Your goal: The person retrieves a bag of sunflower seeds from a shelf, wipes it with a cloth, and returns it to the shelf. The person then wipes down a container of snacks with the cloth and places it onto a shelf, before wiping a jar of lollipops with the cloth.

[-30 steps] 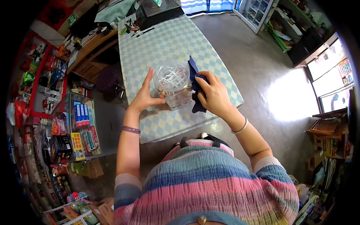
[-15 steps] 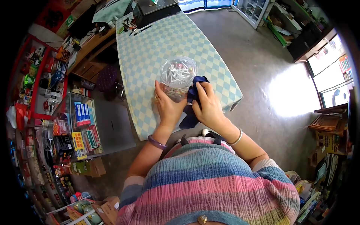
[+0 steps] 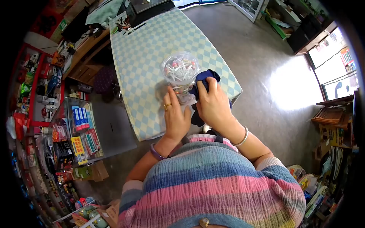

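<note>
A round clear plastic jar [image 3: 166,77] stands on the checked tablecloth, full of lollipops [image 3: 181,70] with their white sticks pointing up. My right hand [image 3: 213,102] grips a bunched dark blue cloth [image 3: 206,75] at the jar's right side; part of the cloth hangs below the fingers. On the jar's near left side is my left hand [image 3: 176,116], open, its fingers stretched forward and the thumb apart. Its fingertips overlap the lower jar wall, and I cannot tell whether they press on it. My hands hide the jar's near lower part.
The table [image 3: 140,57] carries pens [image 3: 135,29] and a dark flat device [image 3: 150,13] at its far end. To the left stands a glass display case [image 3: 97,125] with boxed goods, beside stocked shelves [image 3: 42,87]. A purple-covered stool [image 3: 106,81] sits by the table's left edge.
The left hand's grip on the jar has loosened, and that hand has shifted slightly right and nearer me. The cloth and right hand have moved a little right along the jar.
</note>
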A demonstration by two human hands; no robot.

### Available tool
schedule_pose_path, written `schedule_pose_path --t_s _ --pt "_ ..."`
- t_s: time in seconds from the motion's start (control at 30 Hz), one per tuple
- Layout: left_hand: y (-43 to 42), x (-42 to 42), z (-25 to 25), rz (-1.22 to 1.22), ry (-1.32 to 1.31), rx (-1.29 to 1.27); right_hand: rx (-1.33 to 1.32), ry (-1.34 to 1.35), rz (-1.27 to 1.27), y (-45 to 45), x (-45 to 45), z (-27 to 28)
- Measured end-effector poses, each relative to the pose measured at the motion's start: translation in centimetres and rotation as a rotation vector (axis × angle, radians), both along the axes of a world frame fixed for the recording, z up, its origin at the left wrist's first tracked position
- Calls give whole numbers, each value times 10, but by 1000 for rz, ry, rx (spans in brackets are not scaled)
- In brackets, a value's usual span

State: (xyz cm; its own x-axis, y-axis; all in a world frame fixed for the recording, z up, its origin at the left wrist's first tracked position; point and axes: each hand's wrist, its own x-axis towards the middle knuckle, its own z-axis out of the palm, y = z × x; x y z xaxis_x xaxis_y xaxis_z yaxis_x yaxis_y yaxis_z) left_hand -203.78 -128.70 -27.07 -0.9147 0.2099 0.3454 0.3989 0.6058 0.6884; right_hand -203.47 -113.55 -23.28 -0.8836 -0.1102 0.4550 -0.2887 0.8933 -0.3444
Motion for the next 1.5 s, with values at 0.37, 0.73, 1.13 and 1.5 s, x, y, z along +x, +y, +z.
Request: schedule_pose_path --t_s 0.37,0.73,1.13,1.5 --pt "20 6 -9 -310 -45 58 39 42 37 11 4 18" --pt "-11 -24 -24 -196 -319 674 80 16 51 18 9 13" --pt "32 -95 55 -50 294 -113 -383 -315 51 61 23 -66" --pt "26 -106 42 -87 195 85 -1254 24 -179 28 -19 -96"
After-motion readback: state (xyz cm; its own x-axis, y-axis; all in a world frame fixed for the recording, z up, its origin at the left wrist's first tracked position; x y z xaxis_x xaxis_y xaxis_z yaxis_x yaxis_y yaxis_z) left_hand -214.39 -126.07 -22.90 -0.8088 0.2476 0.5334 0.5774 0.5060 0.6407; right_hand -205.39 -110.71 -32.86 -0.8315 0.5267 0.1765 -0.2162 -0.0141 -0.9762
